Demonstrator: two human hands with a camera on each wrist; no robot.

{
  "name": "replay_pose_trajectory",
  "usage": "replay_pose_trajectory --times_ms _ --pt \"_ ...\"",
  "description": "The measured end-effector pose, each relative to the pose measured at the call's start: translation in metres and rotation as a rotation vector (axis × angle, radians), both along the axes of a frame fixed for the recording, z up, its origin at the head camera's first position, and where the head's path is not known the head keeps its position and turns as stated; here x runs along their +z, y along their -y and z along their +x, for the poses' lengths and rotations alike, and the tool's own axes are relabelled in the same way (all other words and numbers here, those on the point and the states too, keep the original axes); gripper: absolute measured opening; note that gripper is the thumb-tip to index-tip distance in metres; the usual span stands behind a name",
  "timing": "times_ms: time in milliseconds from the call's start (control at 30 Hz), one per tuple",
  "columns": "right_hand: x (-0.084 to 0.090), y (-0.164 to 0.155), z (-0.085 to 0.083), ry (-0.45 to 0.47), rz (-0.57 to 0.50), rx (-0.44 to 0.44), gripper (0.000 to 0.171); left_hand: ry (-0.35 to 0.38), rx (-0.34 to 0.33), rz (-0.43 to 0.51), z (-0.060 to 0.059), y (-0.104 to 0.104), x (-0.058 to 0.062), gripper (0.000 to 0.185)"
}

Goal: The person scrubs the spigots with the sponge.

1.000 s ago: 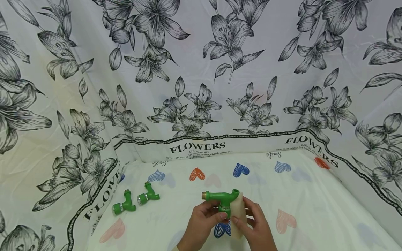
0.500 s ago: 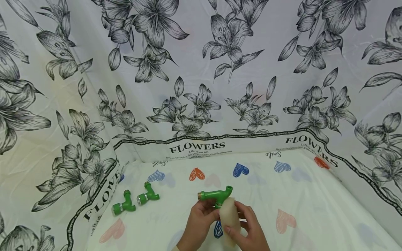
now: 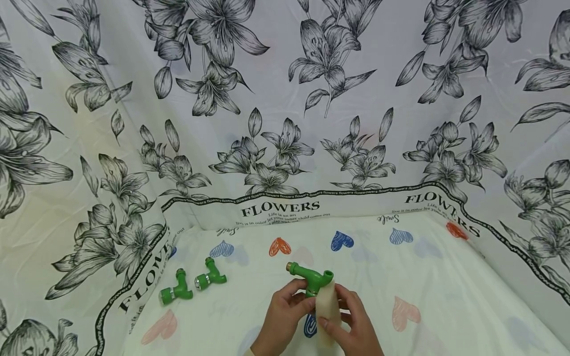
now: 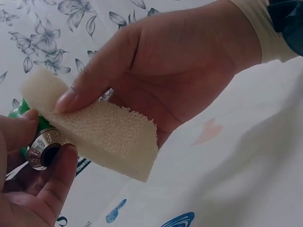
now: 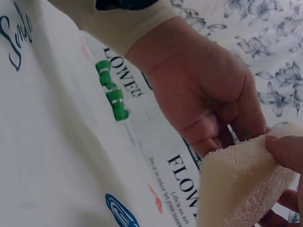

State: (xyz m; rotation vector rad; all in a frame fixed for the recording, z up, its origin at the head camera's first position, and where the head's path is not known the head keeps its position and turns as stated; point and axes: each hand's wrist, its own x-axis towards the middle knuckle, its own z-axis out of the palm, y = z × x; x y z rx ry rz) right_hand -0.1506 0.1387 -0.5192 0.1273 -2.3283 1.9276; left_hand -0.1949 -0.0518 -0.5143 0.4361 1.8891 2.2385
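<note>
A white fabric backdrop printed with large black-and-grey lilies (image 3: 285,99) fills most of the head view, hanging behind and along both sides, with a black border band reading "FLOWERS". Below it lies a cream cloth table cover dotted with blue, orange and pink hearts (image 3: 423,277).

Low in the middle of the head view, two hands meet just above the cloth. The person's left hand (image 3: 285,311) grips a green plastic T-shaped tap fitting with a brass-coloured threaded end (image 3: 311,278), its fingers curled round the lower stem. The fitting is held off the cloth, its brass end pointing left and its open green mouth to the right. In the left wrist view a silver metal end of the fitting shows between the left fingers (image 4: 42,184).

The person's right hand (image 3: 352,321) pinches a pale beige rectangular sponge (image 3: 326,309), thumb on one face and fingers behind. The sponge stands nearly upright and presses against the fitting's right side, below the open mouth. The right wrist view shows its coarse, porous surface bent between the fingers.

Well apart, at the left edge of the cloth, two smaller green plastic fittings with silver ends (image 3: 191,286) lie side by side, just beside each other.
</note>
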Motion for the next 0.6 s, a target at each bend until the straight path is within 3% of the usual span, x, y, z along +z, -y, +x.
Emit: replay_pose_trajectory --times_ms 400,600 --pt "-0.003 -0.013 -0.007 0.023 0.025 -0.044 0.071 -0.035 -0.079 0.002 0.001 0.001 0.003 0.037" --pt "-0.003 -0.013 -0.007 0.053 0.000 -0.030 0.070 -0.009 -0.071 0.023 0.004 -0.002 0.009 0.038"
